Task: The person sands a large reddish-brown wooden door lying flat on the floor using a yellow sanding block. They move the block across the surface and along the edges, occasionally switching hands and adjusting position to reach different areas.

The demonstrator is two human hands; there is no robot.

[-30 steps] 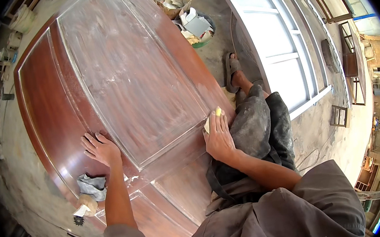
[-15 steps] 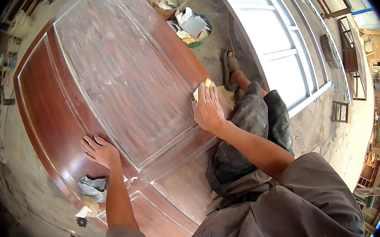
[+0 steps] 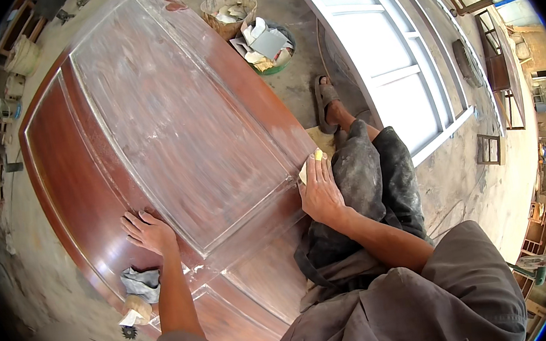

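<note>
A large reddish-brown wooden panel [image 3: 176, 134] with raised mouldings lies in front of me, its middle coated with pale dust. My left hand [image 3: 149, 231] rests flat on its glossy left part, fingers spread and holding nothing. At the panel's right edge, my right hand [image 3: 320, 192] presses down with its fingers together over a pale yellow piece of sandpaper [image 3: 303, 172], which is mostly hidden under the palm. Something yellow wraps one fingertip of that hand. Beside my left forearm a crumpled grey cloth [image 3: 141, 284] lies on the panel.
A roundish tan object [image 3: 138, 307] sits by the cloth at the panel's near left edge. Beyond the right edge stand a sack [image 3: 211, 10] and a green tub [image 3: 274, 70] of scraps. A white framed panel [image 3: 403, 77] stands to the right, past my legs.
My right hand has slid toward me and to the right along the panel's edge with the sandpaper. The left hand stays on the same spot; the whole view has shifted slightly.
</note>
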